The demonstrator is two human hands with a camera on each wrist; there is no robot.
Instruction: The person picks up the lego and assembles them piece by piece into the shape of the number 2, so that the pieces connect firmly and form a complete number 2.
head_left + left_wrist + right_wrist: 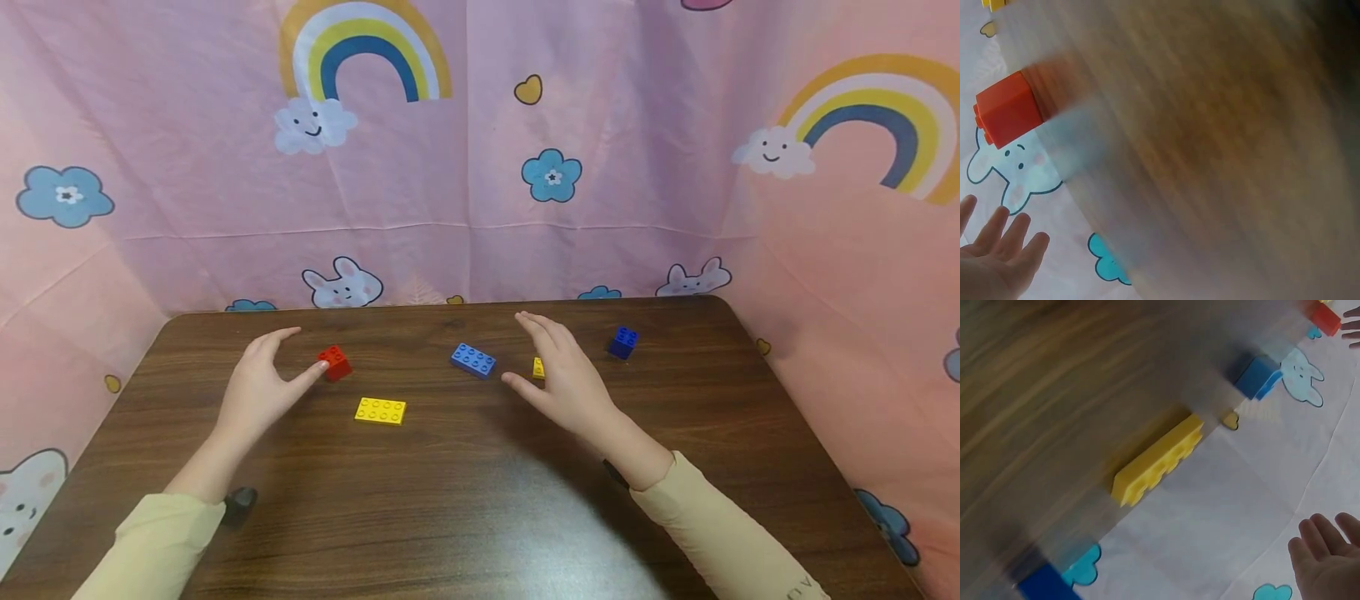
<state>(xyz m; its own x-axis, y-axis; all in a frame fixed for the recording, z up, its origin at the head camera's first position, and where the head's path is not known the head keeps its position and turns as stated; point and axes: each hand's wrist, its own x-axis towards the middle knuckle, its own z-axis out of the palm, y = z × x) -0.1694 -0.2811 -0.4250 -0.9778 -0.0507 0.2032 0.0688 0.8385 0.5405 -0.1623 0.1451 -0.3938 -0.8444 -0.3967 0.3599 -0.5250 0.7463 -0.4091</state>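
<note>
My left hand hovers over the left of the table, fingers spread from the thumb, holding nothing. Its thumb tip overlaps a red toy brick in the head view; in the left wrist view the red brick stands apart from the fingers. A flat yellow brick lies nearer me. On the other side my right hand is also spread, with nothing in its grasp. It partly hides a second yellow brick, seen whole in the right wrist view. A lighter blue brick lies left of that hand.
Farther right sits a dark blue brick. The brown wooden table ends at a pink printed cloth, which hangs behind it and along both sides.
</note>
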